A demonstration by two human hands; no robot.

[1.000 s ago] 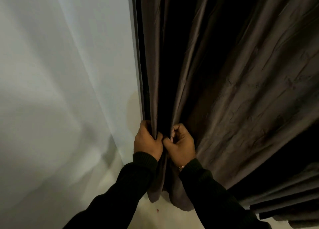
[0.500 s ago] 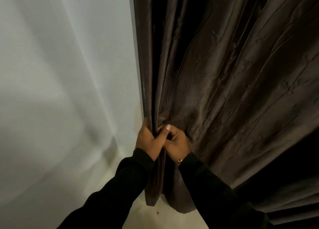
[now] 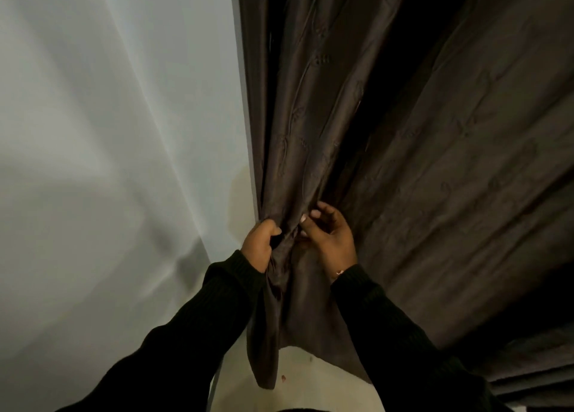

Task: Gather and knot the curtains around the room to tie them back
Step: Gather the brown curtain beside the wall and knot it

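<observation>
as 2 hands (image 3: 298, 241) grip, 1 curtain (image 3: 403, 138).

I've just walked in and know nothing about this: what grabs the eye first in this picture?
The big dark brown curtain fills the right side, its folds drawn down towards the middle. There two hands meet on it: the left hand grips a gathered bunch of fabric, while the right hand pinches at the folds beside it with curled fingers. On the left hangs a pale sheer curtain.
</observation>
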